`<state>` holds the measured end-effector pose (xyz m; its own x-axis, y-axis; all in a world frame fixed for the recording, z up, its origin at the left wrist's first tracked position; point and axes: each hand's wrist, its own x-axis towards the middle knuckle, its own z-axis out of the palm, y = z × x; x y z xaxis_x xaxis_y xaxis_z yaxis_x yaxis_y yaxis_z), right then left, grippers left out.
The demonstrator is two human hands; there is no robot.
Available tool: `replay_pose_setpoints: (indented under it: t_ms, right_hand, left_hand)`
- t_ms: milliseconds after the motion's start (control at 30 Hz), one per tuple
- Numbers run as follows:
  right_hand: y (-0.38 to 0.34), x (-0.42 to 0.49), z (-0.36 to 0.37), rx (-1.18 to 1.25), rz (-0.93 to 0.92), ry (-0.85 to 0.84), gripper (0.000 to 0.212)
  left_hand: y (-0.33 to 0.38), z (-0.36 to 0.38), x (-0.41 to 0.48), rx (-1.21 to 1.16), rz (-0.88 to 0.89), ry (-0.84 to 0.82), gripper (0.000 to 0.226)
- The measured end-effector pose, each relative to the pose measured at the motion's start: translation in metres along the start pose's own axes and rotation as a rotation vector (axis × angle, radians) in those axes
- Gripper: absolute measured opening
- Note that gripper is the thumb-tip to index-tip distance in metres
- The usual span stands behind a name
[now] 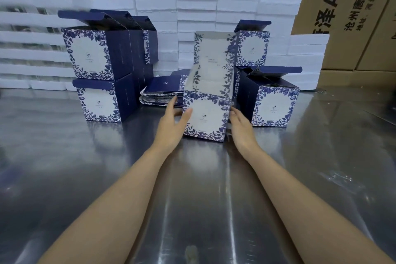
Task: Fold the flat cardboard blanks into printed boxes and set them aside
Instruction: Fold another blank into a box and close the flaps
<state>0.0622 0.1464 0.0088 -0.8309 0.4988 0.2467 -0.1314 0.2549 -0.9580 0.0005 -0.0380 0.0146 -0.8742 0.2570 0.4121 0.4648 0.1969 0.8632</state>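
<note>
A white box with blue floral print [205,113] stands on the steel table [192,188] in the middle, its lid flap raised upright. My left hand [173,122] lies against its left side with straight fingers, the thumb on the front face. My right hand [241,126] rests open against its right side. Behind my left hand lies a low stack of flat blanks [160,92]. Folded boxes stand stacked at the left [96,75] and at the right [274,103], lids open.
White foam blocks [192,17] form a wall behind the boxes. Large brown shipping cartons [353,17] rise at the back and right. The reflective table stretches toward me under my forearms.
</note>
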Motion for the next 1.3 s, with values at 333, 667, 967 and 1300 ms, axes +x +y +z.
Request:
replay_pose_setpoints:
  t_ms: [333, 667, 967, 1300]
  right_hand:
    - [-0.035, -0.025, -0.001, -0.023, -0.549, 0.017, 0.032]
    - [-0.042, -0.022, -0.005, -0.093, -0.638, 0.148, 0.035]
    - [-0.055, -0.01, -0.011, 0.253, -0.367, -0.055, 0.035]
    - [-0.039, -0.013, 0.003, 0.279, -0.282, -0.13, 0.045]
  left_hand:
    - [0.015, 0.002, -0.003, 0.283, 0.568, 0.058, 0.046]
    - [0.051, -0.004, -0.009, 0.087, 0.519, 0.295, 0.038]
    - [0.042, -0.006, -0.001, -0.141, 0.262, 0.04, 0.034]
    - [0.039, 0.001, 0.002, -0.324, 0.155, 0.016, 0.026]
